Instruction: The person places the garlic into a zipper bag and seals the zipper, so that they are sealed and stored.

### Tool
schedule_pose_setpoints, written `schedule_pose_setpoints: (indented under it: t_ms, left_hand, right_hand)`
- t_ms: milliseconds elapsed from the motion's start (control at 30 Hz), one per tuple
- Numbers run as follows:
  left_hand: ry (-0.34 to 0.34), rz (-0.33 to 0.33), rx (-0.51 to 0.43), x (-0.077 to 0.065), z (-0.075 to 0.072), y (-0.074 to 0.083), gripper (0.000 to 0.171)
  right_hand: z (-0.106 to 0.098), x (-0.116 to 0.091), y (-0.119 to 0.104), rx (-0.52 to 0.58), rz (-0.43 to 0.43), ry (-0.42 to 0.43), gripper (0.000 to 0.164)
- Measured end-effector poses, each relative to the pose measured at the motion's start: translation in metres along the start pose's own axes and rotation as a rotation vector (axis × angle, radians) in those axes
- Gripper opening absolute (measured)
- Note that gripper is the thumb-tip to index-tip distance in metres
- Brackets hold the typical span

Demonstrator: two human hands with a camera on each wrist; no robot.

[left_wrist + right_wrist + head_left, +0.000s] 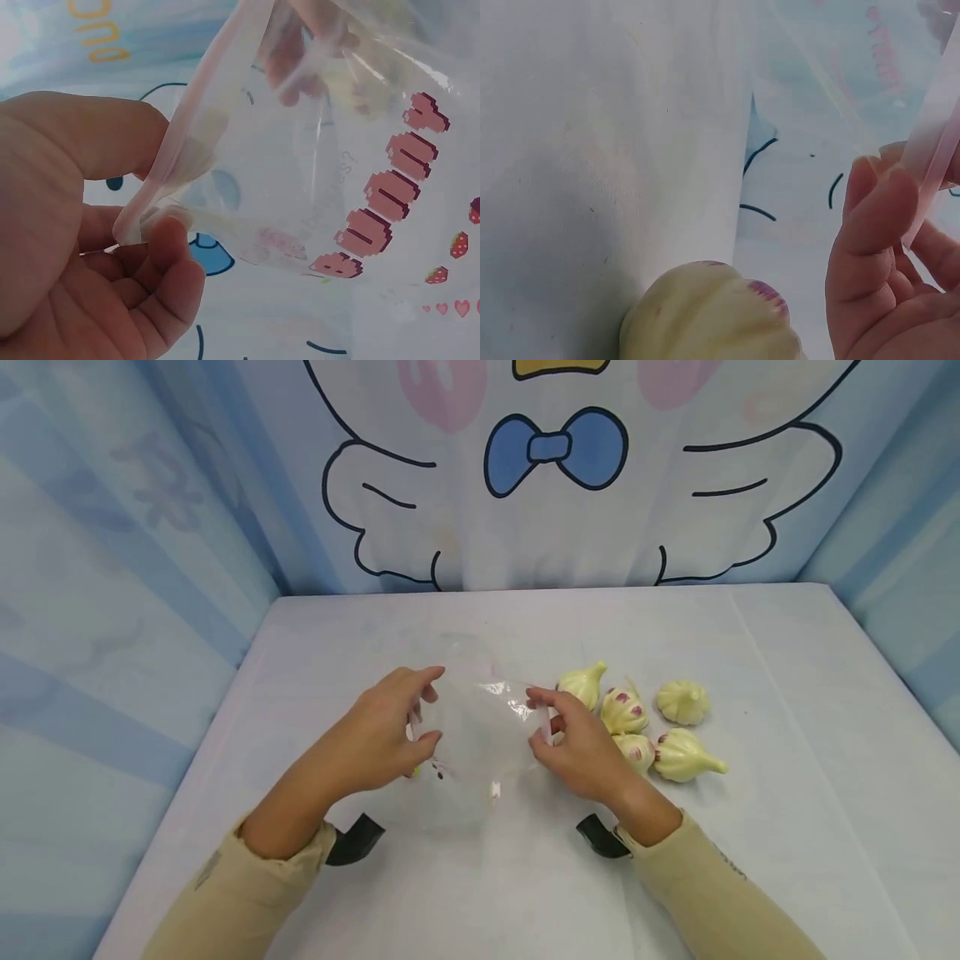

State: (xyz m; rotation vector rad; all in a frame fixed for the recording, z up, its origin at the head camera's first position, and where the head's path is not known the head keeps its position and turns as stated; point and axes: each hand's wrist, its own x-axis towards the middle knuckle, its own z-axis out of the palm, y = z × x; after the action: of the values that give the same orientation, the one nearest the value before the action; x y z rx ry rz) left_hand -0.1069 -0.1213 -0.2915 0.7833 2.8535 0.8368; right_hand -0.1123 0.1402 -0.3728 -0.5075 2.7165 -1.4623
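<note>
Around the work I see five garlic bulbs (624,712) clustered at the right hand (581,743), on the side of the desk's right edge. One purple-flecked bulb (634,749) is partly hidden behind that hand, and another (579,683) lies just beyond its fingers, toward the far edge; these two crowd it most. A bulb with its stalk aimed at the right edge (684,755) and a rounder one (682,702) lie farther out. In my right wrist view one bulb looms large beside the hand.

The clear zip bag (487,735) is between the hands, over the middle of the desk (795,710); I cannot tell whether its base touches down. The right hand pinches one end of its pink zip strip (184,124), and the left hand (386,722) holds the opposite end between thumb and curled fingers. Pink "BUNNY" lettering (379,193) and small strawberries (459,246) are printed on it.

White cloth covers the desk, with a long crease toward the right edge. A cartoon curtain with a blue bow tie (555,447) hangs behind the far edge, and a blue patterned curtain (112,635) flanks the left.

White cloth stretches from the left hand to the left edge, and from the bulbs to the right edge. Both hands are well apart from the far corners.
</note>
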Motion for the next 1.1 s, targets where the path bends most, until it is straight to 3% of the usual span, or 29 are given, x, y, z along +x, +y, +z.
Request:
schedule_pose_setpoints:
  t_ms: [233,533,767,1100]
  left_hand:
    - [-0.017,0.045,0.015,-0.0051,-0.0025,0.001,0.077]
    - [-0.027,0.084,-0.025,-0.0011,-0.0019,0.0021,0.081]
    - [-0.11,0.117,-0.119,-0.0009,-0.0083,-0.0023,0.076]
    - [-0.057,0.112,-0.062,0.0017,-0.0041,0.0011,0.073]
  right_hand:
    - [0.0007,0.0031,0.0005,0.005,-0.001,0.004,0.053]
    - [0.0022,0.0058,-0.0026,0.046,-0.02,-0.013,0.053]
    - [0.0006,0.0077,0.0,0.05,-0.013,-0.011,0.054]
    - [-0.0013,0.0056,0.0015,0.079,-0.012,-0.018,0.054]
